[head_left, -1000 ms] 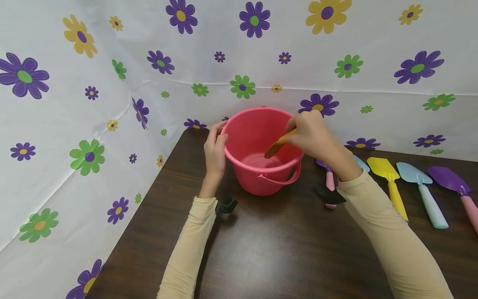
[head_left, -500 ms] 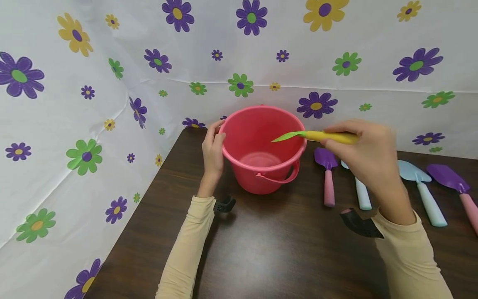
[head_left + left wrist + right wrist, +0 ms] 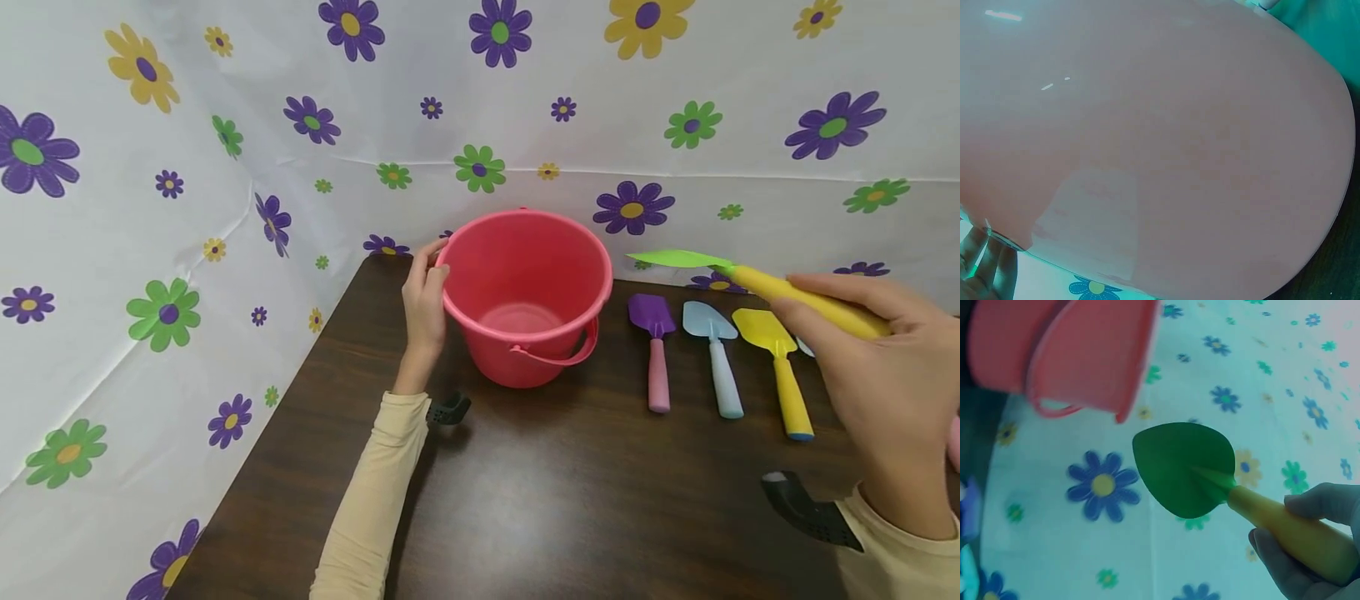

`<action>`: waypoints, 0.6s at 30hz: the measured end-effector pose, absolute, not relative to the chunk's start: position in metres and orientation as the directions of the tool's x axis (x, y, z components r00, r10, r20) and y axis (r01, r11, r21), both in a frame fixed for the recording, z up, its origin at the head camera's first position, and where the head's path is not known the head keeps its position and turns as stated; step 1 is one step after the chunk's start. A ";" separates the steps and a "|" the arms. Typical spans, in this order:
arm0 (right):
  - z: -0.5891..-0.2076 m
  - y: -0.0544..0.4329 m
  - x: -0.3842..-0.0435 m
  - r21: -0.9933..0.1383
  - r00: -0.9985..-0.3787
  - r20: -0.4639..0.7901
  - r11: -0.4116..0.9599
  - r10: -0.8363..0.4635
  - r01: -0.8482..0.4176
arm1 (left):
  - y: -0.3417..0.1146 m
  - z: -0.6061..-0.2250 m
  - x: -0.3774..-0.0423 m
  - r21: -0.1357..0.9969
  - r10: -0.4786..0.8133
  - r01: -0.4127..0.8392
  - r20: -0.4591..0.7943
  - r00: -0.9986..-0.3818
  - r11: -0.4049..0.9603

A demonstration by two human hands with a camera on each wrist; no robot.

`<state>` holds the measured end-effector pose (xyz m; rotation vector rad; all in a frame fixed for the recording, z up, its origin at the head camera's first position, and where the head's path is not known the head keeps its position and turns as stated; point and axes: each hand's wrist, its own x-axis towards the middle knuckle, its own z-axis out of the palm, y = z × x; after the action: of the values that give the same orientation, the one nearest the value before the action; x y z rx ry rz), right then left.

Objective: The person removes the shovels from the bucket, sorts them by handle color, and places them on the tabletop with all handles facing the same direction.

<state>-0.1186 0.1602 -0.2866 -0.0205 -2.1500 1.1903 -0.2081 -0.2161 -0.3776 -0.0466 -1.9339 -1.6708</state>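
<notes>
A red plastic bucket (image 3: 517, 358) stands upright on the dark table, its handle hanging at the front right. My left hand (image 3: 425, 308) grips its rim on the left side; the left wrist view is mostly the bucket wall (image 3: 1179, 144), with fingertips (image 3: 1004, 269) at the lower left corner. My right hand (image 3: 892, 367) holds a garden trowel (image 3: 810, 304) by its yellow handle, in the air to the right of the bucket. The trowel's green, leaf-shaped blade (image 3: 1185, 469) points left toward the bucket, apart from it.
Right of the bucket lie a purple trowel with a pink handle (image 3: 657, 358), a light blue trowel (image 3: 722, 362) and a yellow trowel (image 3: 783, 375). Others beyond are partly hidden by my right hand. A flowered white sheet (image 3: 570, 142) stands behind and at the left.
My right hand has drawn the yellow-handled trowel up out of the bucket and carried it to the right. My left hand stays on the rim.
</notes>
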 end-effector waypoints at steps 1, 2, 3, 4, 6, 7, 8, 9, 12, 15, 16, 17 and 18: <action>-0.290 0.163 -0.116 -0.757 -0.780 0.533 0.596 0.328 -0.268 | -0.216 -0.377 -0.208 0.897 -0.337 0.385 0.440 -0.832 0.218; -0.294 0.166 -0.114 -0.753 -0.785 0.522 0.613 0.333 -0.240 | -0.216 -0.377 -0.208 0.897 -0.336 0.385 0.438 -0.834 0.216; -0.298 0.169 -0.112 -0.750 -0.791 0.511 0.625 0.336 -0.219 | -0.216 -0.377 -0.208 0.898 -0.334 0.384 0.437 -0.835 0.214; -0.302 0.172 -0.111 -0.741 -0.794 0.508 0.639 0.333 -0.206 | -0.215 -0.377 -0.208 0.899 -0.332 0.383 0.435 -0.837 0.212; -0.310 0.177 -0.110 -0.725 -0.798 0.510 0.659 0.321 -0.199 | -0.216 -0.378 -0.209 0.900 -0.334 0.383 0.433 -0.837 0.207; -0.314 0.180 -0.110 -0.713 -0.801 0.512 0.673 0.311 -0.195 | -0.216 -0.378 -0.208 0.901 -0.336 0.381 0.431 -0.838 0.205; -0.317 0.182 -0.109 -0.699 -0.802 0.518 0.688 0.298 -0.197 | -0.216 -0.378 -0.208 0.902 -0.337 0.381 0.429 -0.838 0.202; -0.321 0.184 -0.109 -0.680 -0.803 0.524 0.707 0.284 -0.194 | -0.216 -0.378 -0.209 0.901 -0.340 0.382 0.431 -0.836 0.204; -0.329 0.188 -0.109 -0.614 -0.813 0.534 0.768 0.233 -0.183 | -0.217 -0.379 -0.209 0.899 -0.341 0.384 0.436 -0.833 0.210; -0.334 0.191 -0.111 -0.537 -0.837 0.512 0.833 0.193 -0.136 | -0.217 -0.379 -0.210 0.895 -0.337 0.389 0.444 -0.831 0.218; -0.336 0.191 -0.112 -0.521 -0.846 0.501 0.844 0.182 -0.126 | -0.216 -0.378 -0.210 0.894 -0.337 0.390 0.445 -0.830 0.219; -0.337 0.191 -0.113 -0.506 -0.852 0.494 0.854 0.173 -0.120 | -0.216 -0.378 -0.210 0.894 -0.338 0.392 0.446 -0.829 0.219; -0.339 0.191 -0.115 -0.498 -0.858 0.486 0.859 0.163 -0.119 | -0.216 -0.378 -0.210 0.894 -0.339 0.393 0.447 -0.828 0.218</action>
<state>-0.1146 0.1906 -0.3385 -0.0323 -2.5027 0.7162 -0.2095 -0.2162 -0.3780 -0.0499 -1.9272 -1.6658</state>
